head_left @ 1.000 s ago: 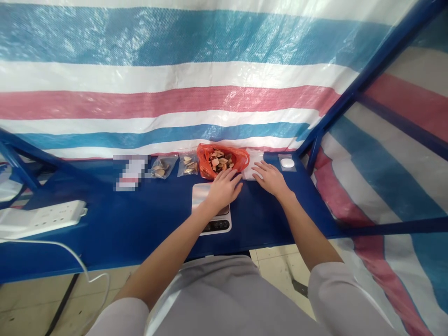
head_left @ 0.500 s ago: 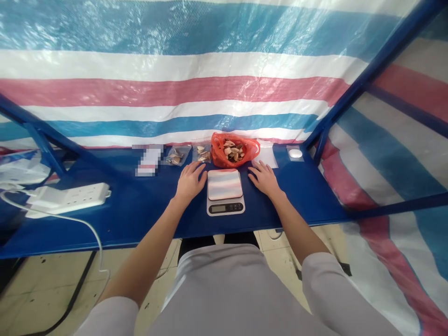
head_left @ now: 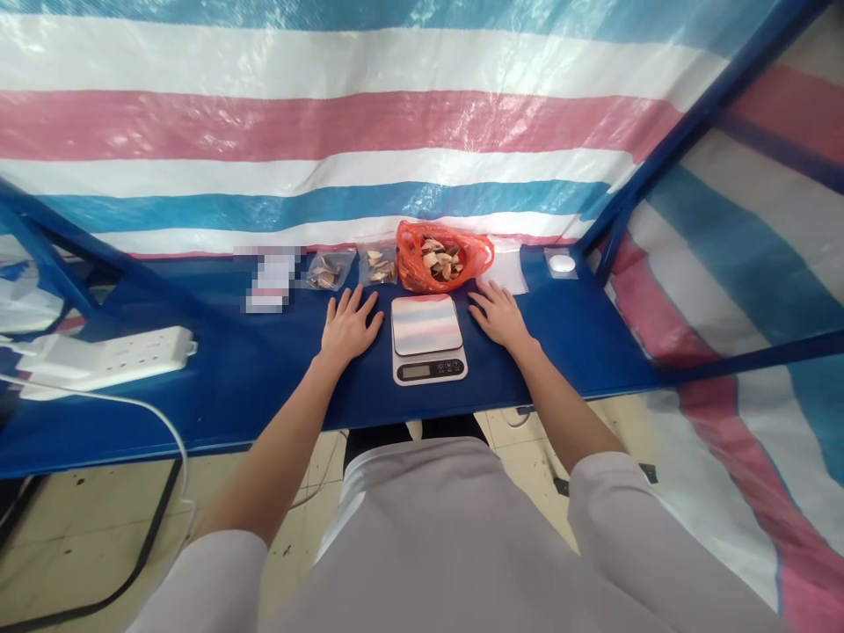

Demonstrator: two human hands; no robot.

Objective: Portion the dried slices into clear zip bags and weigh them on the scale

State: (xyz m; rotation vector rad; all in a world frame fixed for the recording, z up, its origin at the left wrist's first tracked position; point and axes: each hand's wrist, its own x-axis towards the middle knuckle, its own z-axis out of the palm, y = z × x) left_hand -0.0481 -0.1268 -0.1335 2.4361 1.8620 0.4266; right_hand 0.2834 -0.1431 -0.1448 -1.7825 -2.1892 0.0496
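Observation:
My left hand (head_left: 350,325) lies flat with fingers spread on the blue table (head_left: 251,369), just left of a digital kitchen scale (head_left: 427,325). To the scale's right my right hand (head_left: 499,315) rests on the table, fingers apart and holding nothing. The scale has a mirror-like plate with nothing on it, and its display looks blank. Behind it sits a red plastic bag (head_left: 412,264), its mouth open on several brownish dried pieces (head_left: 440,259). Two small clear bags, a left one (head_left: 328,271) and a right one (head_left: 379,266), hold similar pieces. White sheets or bags (head_left: 511,266) lie beyond my right fingertips.
A white power strip (head_left: 141,356) with a plug and cable lies at the left. A small clear packet with a white round thing (head_left: 562,264) is at the back right. Blurred-out paper (head_left: 272,280) lies back left. Blue frame bars (head_left: 659,189) and striped sheeting (head_left: 369,123) enclose the table.
My left hand has slid a little left, away from the scale, and its fingers are spread wider. The right hand stays nearly in place. The view has tilted slightly downward.

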